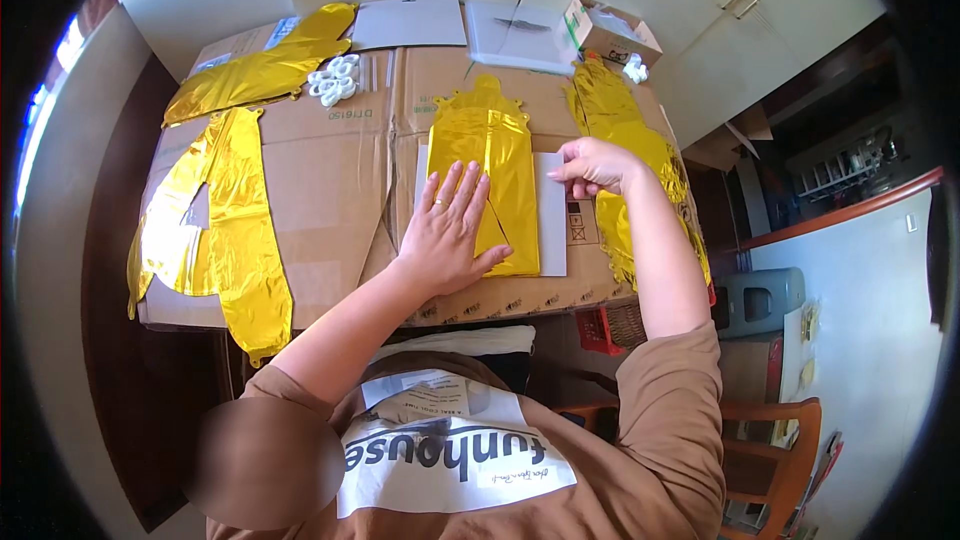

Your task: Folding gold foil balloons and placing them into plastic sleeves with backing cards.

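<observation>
**Gold foil balloon flat on card, left palm pressing, right fingers on card edge**

Left hand (452, 223): open, palm down, fingers extended on the folded gold foil balloon (508, 175); pressing, not gripping. Right hand (592, 168): thumb and fingertips closed in what looks like a pinch on the right edge of the white card (552, 225), near its upper corner. Card sits under the balloon, showing on both sides. Both lie by the middle of the near edge of the cardboard worktop (330, 180).

Progress, my read: this one is folded to a narrow strip, roughly card width; tabbed top end overhangs the card, so not finished. Unfolded gold foil balloon (240, 230) hangs over the near left corner; another gold sheet (260, 75) is at the far left corner, a crumpled gold pile (615, 130) along the right edge (count unclear). White rings (335, 80) near the far edge; small carton (588, 32) at the far right corner.

Writing: green and dark print on the worktop; big dark lettering, upside down, on the brown T-shirt's (640, 440) white panel. No label visible on the foil.
</observation>
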### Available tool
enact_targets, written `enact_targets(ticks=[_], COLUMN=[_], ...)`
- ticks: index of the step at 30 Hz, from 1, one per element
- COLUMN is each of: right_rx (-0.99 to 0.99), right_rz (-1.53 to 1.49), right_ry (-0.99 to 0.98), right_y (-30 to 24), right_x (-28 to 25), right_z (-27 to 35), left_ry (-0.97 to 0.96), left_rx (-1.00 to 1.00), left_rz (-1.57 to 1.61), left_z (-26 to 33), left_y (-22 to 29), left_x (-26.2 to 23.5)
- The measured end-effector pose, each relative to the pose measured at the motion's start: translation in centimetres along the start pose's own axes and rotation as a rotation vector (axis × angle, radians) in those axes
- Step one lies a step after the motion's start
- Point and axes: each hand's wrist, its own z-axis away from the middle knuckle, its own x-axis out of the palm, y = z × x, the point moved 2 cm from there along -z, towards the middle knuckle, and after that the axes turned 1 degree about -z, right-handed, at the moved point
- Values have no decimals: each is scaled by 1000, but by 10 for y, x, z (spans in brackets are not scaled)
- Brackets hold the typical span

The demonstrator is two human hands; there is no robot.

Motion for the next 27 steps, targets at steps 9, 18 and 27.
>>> enact_targets(ticks=[9,18,27], right_rx=[-124,-173,52], right_rz=[-138,-63,-5], right_ry=[652,689,374], right_y=[17,74,83], right_x=[-50,-115,28], right_z=[-22,188,186], left_ry=[-14,-24,-59], left_rx=[8,0,-25], left_rz=[3,44,54], left_z=[-1,-3,-3], left_y=[0,2,-1], left_x=[-5,-3,-4])
